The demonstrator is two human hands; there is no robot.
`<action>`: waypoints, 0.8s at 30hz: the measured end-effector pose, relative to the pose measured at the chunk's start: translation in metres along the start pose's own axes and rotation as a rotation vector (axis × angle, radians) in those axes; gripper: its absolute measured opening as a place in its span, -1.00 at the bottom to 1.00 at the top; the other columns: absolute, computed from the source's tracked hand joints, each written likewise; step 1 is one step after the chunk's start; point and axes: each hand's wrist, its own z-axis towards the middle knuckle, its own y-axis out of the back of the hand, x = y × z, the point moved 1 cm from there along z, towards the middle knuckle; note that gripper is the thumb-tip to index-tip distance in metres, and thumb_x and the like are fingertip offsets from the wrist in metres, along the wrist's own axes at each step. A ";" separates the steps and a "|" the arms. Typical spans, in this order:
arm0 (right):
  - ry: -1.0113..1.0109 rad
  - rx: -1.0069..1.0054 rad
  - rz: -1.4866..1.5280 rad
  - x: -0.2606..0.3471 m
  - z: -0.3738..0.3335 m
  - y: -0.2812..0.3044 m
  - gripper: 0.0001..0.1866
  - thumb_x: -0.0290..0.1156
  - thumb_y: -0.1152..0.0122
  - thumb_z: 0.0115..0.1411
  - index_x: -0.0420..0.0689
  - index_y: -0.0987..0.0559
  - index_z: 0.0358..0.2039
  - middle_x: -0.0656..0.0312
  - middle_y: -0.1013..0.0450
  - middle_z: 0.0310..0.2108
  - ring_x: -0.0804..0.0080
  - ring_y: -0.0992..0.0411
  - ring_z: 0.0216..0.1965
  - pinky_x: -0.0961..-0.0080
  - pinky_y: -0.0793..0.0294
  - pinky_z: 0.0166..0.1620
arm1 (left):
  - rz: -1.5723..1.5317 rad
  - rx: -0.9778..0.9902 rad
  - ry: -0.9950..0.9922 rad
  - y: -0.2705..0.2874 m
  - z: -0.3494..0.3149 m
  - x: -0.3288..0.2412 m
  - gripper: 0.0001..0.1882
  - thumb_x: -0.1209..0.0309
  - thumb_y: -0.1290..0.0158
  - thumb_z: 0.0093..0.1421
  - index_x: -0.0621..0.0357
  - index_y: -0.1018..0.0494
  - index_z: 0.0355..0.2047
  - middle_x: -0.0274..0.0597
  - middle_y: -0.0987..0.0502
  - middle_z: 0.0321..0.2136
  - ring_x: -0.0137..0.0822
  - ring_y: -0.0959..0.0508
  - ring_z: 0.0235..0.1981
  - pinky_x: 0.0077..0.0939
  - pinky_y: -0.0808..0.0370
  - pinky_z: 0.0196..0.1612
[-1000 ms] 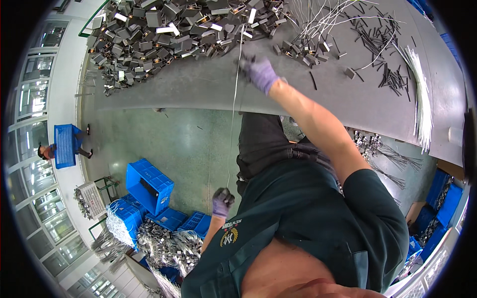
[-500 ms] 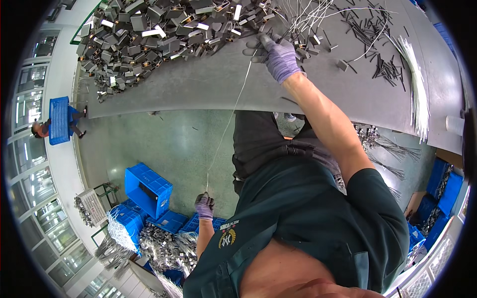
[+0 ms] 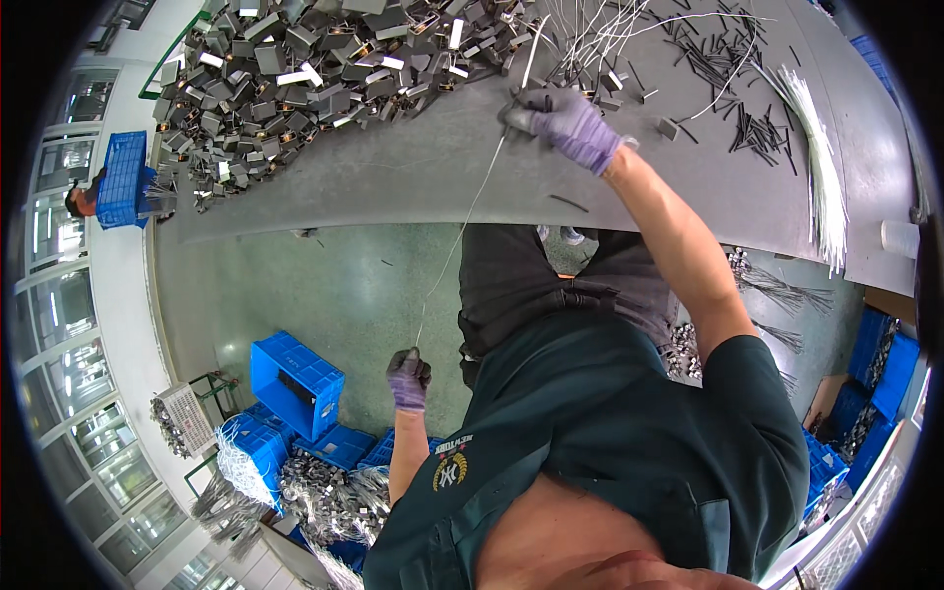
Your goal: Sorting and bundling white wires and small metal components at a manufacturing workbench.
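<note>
A thin pale wire (image 3: 474, 202) runs slantwise from the table down to my lower left. Its lower end is pinched in my gloved left hand (image 3: 407, 380), which is closed in front of the floor, beside my body. Over the grey table (image 3: 393, 187), my gloved right hand (image 3: 568, 123) is closed round the wire higher up. A thicker white length (image 3: 534, 54) sticks out beyond the right fingers toward the far side. Close by the right hand lie a bundle of loose white wires (image 3: 600, 44) and small grey blocks.
Dark grey blocks (image 3: 324, 59) are heaped at the table's far left. Short black tubes (image 3: 757, 138) and a white wire bundle (image 3: 821, 177) lie at right. Blue crates (image 3: 295, 383) stand on the floor at lower left. A person with a blue crate (image 3: 122, 182) is at far left.
My right hand has moved slightly nearer along the wire, and the thicker white length now shows beyond it. My left hand has risen a little. The person with the crate has shifted farther away.
</note>
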 end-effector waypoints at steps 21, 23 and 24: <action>-0.121 -0.154 0.175 -0.010 -0.024 -0.003 -0.71 -0.24 -0.09 0.20 -0.19 -0.51 -0.53 0.33 -0.36 -0.74 0.65 -0.26 -0.78 0.66 -0.20 -0.70 | 0.121 0.545 -0.461 -0.327 0.055 -0.167 -0.65 0.08 0.05 0.23 0.13 -0.38 -0.26 -0.35 -0.34 -0.72 -0.56 -0.29 -0.77 -0.67 -0.15 -0.74; -0.122 -0.148 0.134 -0.009 -0.022 0.001 -0.69 -0.24 -0.10 0.19 -0.19 -0.48 -0.59 0.32 -0.35 -0.76 0.62 -0.26 -0.79 0.63 -0.22 -0.70 | 0.114 0.558 -0.638 -0.360 0.054 -0.178 -0.61 0.04 0.07 0.24 0.13 -0.34 -0.20 -0.35 -0.38 -0.67 -0.57 -0.31 -0.76 -0.71 -0.18 -0.74; -0.105 -0.146 0.151 -0.013 -0.019 0.005 -0.69 -0.25 -0.10 0.19 -0.19 -0.48 -0.58 0.31 -0.35 -0.77 0.61 -0.26 -0.79 0.62 -0.22 -0.70 | 0.112 0.561 -0.645 -0.373 0.058 -0.179 -0.61 0.04 0.07 0.24 0.13 -0.34 -0.20 -0.35 -0.38 -0.67 -0.57 -0.31 -0.76 -0.71 -0.18 -0.74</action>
